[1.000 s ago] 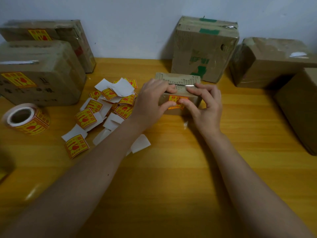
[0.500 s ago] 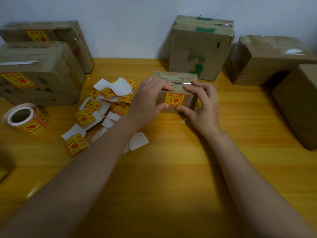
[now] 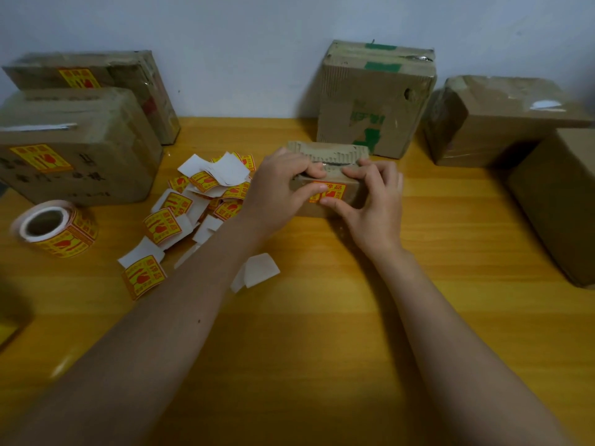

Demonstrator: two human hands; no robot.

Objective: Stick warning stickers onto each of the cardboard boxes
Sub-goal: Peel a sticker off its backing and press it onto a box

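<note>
Both hands, left hand (image 3: 283, 185) and right hand (image 3: 373, 201), are clamped on the small box (image 3: 325, 156) at 12 o'clock pressing its sticker (image 3: 331, 192) flat, so two boxes (image 3: 74, 149) at 10 look done, three (image 3: 376, 98) around 1-2 still bare.

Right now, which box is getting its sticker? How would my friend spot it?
Look at the middle of the yellow wooden table. The small cardboard box sits there between the left hand and right hand. It is the smallest box, with a sticker on its front.
</note>
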